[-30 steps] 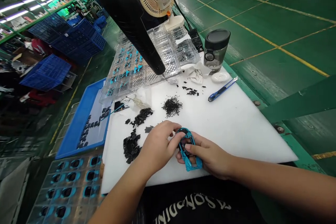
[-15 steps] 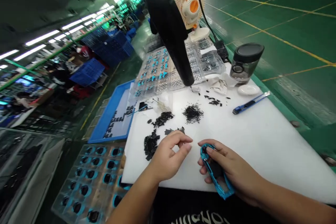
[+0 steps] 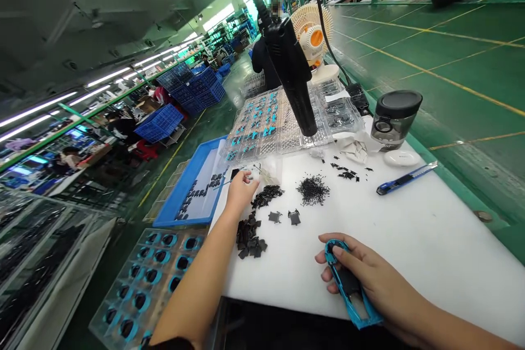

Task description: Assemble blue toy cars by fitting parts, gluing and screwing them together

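Observation:
My right hand [image 3: 365, 268] is wrapped round a blue frame [image 3: 343, 284] with dark parts inside, its thumb on the upper end. My left hand [image 3: 241, 188] reaches to the far left of the white work surface [image 3: 394, 240], beside a clear plastic bag [image 3: 268, 170]. Its fingers are curled together; whether they hold anything is too small to tell. Below it lie black pieces [image 3: 250, 238] in a heap and two flat dark parts [image 3: 294, 217]. A pile of tiny black bits [image 3: 313, 190] is at the middle.
A black powered screwdriver [image 3: 301, 104] hangs over the far edge. Parts trays [image 3: 262, 120] and a fan [image 3: 314, 38] stand behind. A blue tray [image 3: 164, 216] is at the left, a blue cutter [image 3: 406, 178] and a lidded container [image 3: 396, 117] at the right.
My left hand has moved forward and left, from beside my right hand to the plastic bag, uncovering the flat dark parts. My right hand still holds the blue frame. The view has shifted.

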Available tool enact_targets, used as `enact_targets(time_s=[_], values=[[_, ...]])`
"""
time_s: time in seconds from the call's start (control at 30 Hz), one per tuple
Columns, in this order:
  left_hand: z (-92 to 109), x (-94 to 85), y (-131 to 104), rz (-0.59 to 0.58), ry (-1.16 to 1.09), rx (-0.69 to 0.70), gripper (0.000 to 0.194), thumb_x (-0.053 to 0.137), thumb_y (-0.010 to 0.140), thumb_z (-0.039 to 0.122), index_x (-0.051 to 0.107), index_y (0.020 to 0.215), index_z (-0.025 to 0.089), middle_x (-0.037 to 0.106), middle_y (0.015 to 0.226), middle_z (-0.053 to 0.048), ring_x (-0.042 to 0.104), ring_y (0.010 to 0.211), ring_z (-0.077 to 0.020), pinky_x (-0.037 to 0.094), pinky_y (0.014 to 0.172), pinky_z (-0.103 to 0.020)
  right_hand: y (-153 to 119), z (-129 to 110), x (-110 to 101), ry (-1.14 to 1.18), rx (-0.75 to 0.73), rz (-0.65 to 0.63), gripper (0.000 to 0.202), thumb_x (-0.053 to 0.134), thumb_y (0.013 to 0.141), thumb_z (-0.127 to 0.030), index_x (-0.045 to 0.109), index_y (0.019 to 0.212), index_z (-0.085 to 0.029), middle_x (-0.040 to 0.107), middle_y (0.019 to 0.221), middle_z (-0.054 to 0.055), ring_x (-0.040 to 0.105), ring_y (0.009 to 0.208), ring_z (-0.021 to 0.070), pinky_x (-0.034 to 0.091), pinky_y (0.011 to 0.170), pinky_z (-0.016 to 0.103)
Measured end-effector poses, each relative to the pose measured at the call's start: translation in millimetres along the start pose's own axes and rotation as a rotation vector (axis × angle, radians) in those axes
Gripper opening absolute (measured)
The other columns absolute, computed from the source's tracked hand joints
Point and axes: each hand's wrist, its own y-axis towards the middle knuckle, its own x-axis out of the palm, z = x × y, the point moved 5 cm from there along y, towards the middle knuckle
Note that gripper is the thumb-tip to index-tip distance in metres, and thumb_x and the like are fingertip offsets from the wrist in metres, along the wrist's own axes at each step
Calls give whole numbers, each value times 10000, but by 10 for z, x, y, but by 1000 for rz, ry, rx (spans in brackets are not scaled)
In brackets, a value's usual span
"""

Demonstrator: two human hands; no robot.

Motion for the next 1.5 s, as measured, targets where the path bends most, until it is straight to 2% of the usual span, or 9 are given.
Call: enact_targets(time_s=[0.13,0.3,0.4,0.57,0.67,0.8,1.0,1.13,1.5], values=[[-3,-27,-9,-14,-84,11,228,586,918,334,601,852,117,576,759,12,559,649,-96,498,608,-243,18,2,-1,22,-17,2,260,585,933,-384,559,1127,-212,650,954,54,611,765,166,525,729,339],[92,-274,-395,38,-313,10,304,703,790,401,521,871,172,583,755,24,610,713,-119,512,683,-251,44,31,-21,14,6,41,266,621,906,-404,564,1078,-209,654,964,56,613,744,157,525,754,352],[258,-332,-736,-46,-486,-5,384,642,822,491,525,1045,201,631,832,0,662,749,-148,545,731,-308,53,33,-40,-6,-2,77,267,621,900,-423,572,1061,-216,654,967,56,623,769,166,523,730,338],[573,-215,-1158,-264,-730,-57,309,627,881,416,562,1112,221,690,908,-38,679,671,-136,551,617,-271,43,54,-37,-56,-8,110,250,576,923,-432,569,1041,-211,650,969,56,620,766,161,515,694,319],[717,-139,-1196,-306,-734,-46,253,704,839,345,553,1003,226,706,761,-8,680,647,-135,555,648,-268,48,66,-34,-80,-17,106,217,549,943,-407,561,1043,-215,648,958,47,617,765,155,519,699,318],[878,-120,-1116,-156,-794,42,316,797,735,390,577,850,195,638,615,27,602,536,-98,523,587,-226,80,80,-40,-101,-28,100,174,522,959,-362,560,1049,-218,649,964,41,621,776,157,525,712,327],[1193,-58,-1197,10,-519,333,421,707,749,579,670,843,170,627,674,-17,588,596,-134,471,512,-233,106,80,-29,-128,-42,105,130,499,961,-316,568,987,-209,652,931,34,627,761,163,532,700,334],[1393,50,-1317,-62,-259,579,346,646,837,515,662,884,173,657,777,-34,599,651,-126,475,554,-225,86,78,-32,-169,-46,99,137,491,962,-318,572,978,-208,657,922,33,630,769,173,546,711,351],[1416,241,-1422,-244,-180,671,260,674,860,359,603,1020,168,632,844,-37,596,719,-132,497,626,-244,51,21,-25,-288,-41,117,165,480,966,-352,571,960,-215,671,854,26,650,758,173,539,678,310]])
